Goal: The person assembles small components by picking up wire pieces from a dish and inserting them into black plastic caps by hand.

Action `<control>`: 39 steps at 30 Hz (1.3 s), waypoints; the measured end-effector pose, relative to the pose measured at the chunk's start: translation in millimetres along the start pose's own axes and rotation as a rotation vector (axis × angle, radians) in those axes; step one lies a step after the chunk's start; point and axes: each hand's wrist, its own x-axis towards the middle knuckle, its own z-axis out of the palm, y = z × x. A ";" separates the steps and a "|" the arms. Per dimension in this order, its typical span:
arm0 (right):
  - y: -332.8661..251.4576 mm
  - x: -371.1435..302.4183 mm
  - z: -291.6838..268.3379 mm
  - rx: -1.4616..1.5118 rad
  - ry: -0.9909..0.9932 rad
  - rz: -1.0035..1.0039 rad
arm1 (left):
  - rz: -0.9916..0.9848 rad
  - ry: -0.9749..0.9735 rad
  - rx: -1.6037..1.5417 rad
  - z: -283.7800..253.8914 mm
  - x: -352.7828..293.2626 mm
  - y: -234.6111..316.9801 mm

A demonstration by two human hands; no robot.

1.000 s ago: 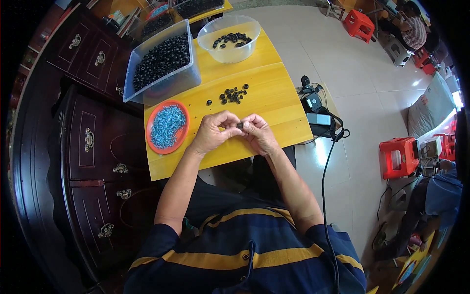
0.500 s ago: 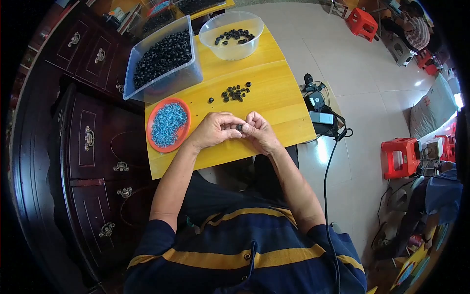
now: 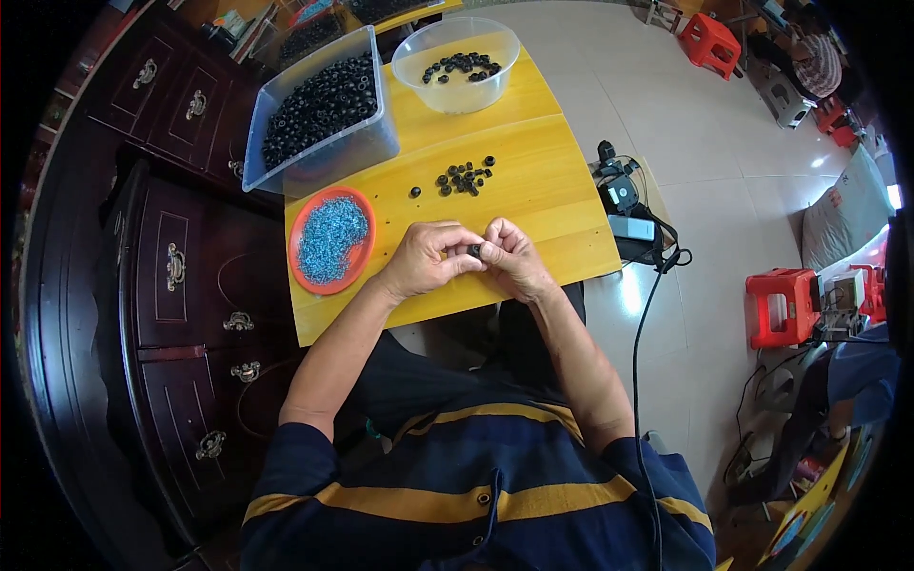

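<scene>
Above the near edge of the yellow table (image 3: 381, 328), my two hands meet at the fingertips. Between them is a small black ring-like part (image 3: 474, 250). My left hand (image 3: 430, 257) pinches it from the left, thumb and fingers closed. My right hand (image 3: 515, 259) closes on it from the other side, thumb against it. Beyond the hands lies a loose group of small black parts (image 3: 463, 178), with one single black part (image 3: 415, 192) apart to its left. An orange-red plate (image 3: 369, 255) of tiny blue-and-white pieces (image 3: 331, 238) sits left of my left hand.
A clear bin (image 3: 333, 152) full of black parts stands at the back left, beside a round clear tub (image 3: 455, 100) with several more. Dark wooden drawers (image 3: 181, 285) line the left. Right of the table are a device with cables (image 3: 628, 224) and red stools (image 3: 781, 306); people sit farther off.
The view has shifted slightly. Both hands stay together on the small black part, with only a slight change in the fingers.
</scene>
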 end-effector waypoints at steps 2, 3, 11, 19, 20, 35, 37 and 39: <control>-0.3 -1.1 -0.6 0.007 -0.003 0.013 | 0.014 0.011 -0.004 1.4 -1.4 0.6; 0.2 -1.0 -1.0 0.012 -0.010 0.022 | 0.028 0.023 -0.007 1.7 -2.1 0.6; 0.4 -3.1 -2.1 -0.043 -0.051 0.054 | -0.038 -0.018 -0.115 0.7 -10.2 -7.4; -0.8 -0.2 1.0 -0.101 0.003 0.048 | -0.033 -0.015 -0.039 -0.4 -10.0 -10.9; -0.9 0.0 1.0 -0.102 0.003 0.051 | -0.035 0.022 -0.068 2.1 -10.3 -11.2; 0.5 0.6 3.5 -0.041 0.015 0.031 | -0.009 0.100 -0.147 5.4 -11.6 -11.7; -2.1 0.0 7.0 -0.007 0.008 0.014 | 0.004 0.105 -0.141 7.0 -9.8 -13.4; -1.9 1.5 6.3 -0.016 0.020 0.016 | 0.022 0.125 -0.159 7.4 -8.8 -13.8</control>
